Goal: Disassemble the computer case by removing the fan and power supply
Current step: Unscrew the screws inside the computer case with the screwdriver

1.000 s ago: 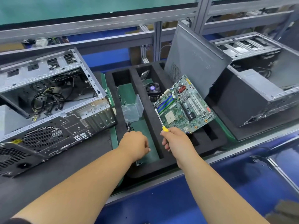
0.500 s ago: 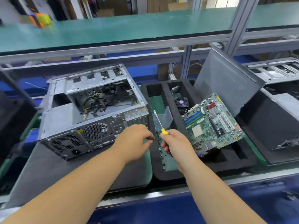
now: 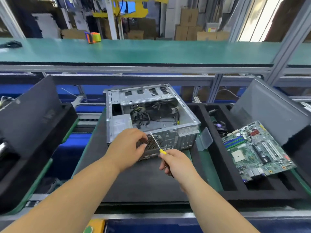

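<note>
**Head view: both hands at the rear panel of the open case**

Head camera looks down on a computer case (image 3: pixel 151 115) lying on its side on a dark mat (image 3: pixel 144 180), its open face upward and loose black cables showing inside. A silver power supply (image 3: pixel 120 124) sits in the near left corner of the case, and the round fan grille (image 3: pixel 151 142) is in the rear panel that faces the person.

The left hand (image 3: pixel 127 148) reaches to that rear panel, fingers curled with thumb and fingertips closing at the fan grille; whether they pinch something small there cannot be told. The right hand (image 3: pixel 176 163) grips a screwdriver (image 3: pixel 157 143) by its handle, fingers wrapped round it, the yellow collar just above the thumb and the thin shaft slanting up and left across the grille.

To the right, a black foam tray (image 3: pixel 218 190) holds a green motherboard (image 3: pixel 257 152) lying tilted, a clear plastic box (image 3: pixel 204 139) stands beside the case, and a grey side panel (image 3: pixel 269 111) leans at the tray's far end.
</note>
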`<state>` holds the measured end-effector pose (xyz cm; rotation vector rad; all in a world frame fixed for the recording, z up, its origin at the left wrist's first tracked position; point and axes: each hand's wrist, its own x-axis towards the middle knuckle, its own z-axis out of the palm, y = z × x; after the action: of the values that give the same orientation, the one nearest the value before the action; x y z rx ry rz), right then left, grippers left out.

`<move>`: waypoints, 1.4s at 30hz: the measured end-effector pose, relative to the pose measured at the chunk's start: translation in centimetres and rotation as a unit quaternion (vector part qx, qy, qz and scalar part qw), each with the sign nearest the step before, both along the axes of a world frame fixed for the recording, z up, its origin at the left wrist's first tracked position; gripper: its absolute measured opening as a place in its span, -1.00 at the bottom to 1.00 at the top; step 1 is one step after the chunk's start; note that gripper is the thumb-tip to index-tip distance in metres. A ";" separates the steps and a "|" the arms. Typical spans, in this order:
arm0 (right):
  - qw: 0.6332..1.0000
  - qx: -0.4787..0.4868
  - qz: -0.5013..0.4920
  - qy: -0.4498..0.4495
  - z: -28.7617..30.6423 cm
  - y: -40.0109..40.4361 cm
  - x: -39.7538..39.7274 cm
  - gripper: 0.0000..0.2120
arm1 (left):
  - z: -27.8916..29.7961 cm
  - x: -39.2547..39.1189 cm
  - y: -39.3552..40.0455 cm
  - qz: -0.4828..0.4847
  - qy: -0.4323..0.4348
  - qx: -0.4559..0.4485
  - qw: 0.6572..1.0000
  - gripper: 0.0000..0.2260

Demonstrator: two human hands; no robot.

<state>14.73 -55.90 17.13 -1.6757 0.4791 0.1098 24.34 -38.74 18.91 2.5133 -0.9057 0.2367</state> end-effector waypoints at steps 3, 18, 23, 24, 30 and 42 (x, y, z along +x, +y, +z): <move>1.000 0.001 -0.008 0.006 -0.1 2.6 0.6 -0.85 | -0.2 1.1 2.5 0.008 0.009 -0.023 1.000 -0.82; 1.000 -0.010 -0.010 0.022 -3.0 4.9 1.6 -0.80 | -1.2 5.1 1.2 0.000 0.117 0.034 0.993 -0.58; 1.000 -0.011 0.005 0.012 -2.7 3.7 1.3 -0.81 | -0.5 6.2 -0.2 -0.001 0.131 0.066 0.989 -0.72; 1.000 -0.010 0.003 0.010 -2.6 3.5 1.3 -0.81 | -0.4 6.2 -0.2 -0.004 0.129 0.073 0.989 -0.72; 1.000 -0.006 0.010 0.011 -2.1 2.9 1.2 -0.80 | -0.5 6.2 -0.2 -0.011 0.118 0.075 0.990 -0.71; 0.999 0.025 -0.019 0.015 -1.6 3.9 1.4 -0.80 | -0.2 6.8 0.3 -0.037 0.152 0.073 0.985 -0.74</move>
<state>16.08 -52.02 15.52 -1.6177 0.5269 0.1177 31.12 -38.45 18.73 2.5462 -0.9148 -0.2391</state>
